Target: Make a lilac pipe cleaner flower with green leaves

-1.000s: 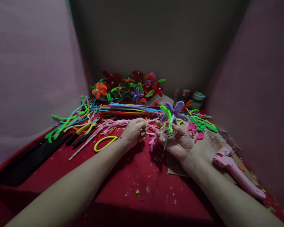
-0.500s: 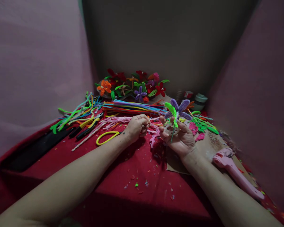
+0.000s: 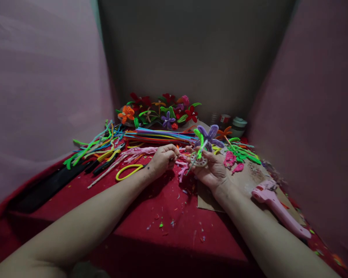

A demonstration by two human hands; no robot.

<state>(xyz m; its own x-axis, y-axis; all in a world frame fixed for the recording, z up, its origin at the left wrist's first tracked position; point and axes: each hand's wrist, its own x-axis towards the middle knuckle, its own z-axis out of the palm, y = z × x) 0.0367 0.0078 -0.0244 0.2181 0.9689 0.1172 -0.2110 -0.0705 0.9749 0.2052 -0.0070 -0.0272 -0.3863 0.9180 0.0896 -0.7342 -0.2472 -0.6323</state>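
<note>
My right hand (image 3: 210,170), palm up, holds a purple pipe-cleaner flower (image 3: 210,136) with a bright green leaf (image 3: 199,135) and a thin stem slanting down to the left. A pale round disc with holes (image 3: 199,160) rests in the same hand. Just left of it, my left hand (image 3: 163,159) is closed, its fingertips pinched together near the disc; whatever they hold is too small to make out. Yellow-handled scissors (image 3: 129,172) lie beside my left wrist. Pink pipe cleaners (image 3: 136,154) lie behind my left hand.
Finished flowers (image 3: 165,110) stand at the back, behind a bundle of straight pipe cleaners (image 3: 162,136). Pliers (image 3: 107,160) and green strands (image 3: 87,148) lie left. A pink glue gun (image 3: 274,206) rests on cardboard (image 3: 208,200) at right, near a lidded cup (image 3: 238,125).
The purple flower has tilted, its stem now slanting down to the left. My right hand has come a little closer to my left. The whole view has shifted slightly.
</note>
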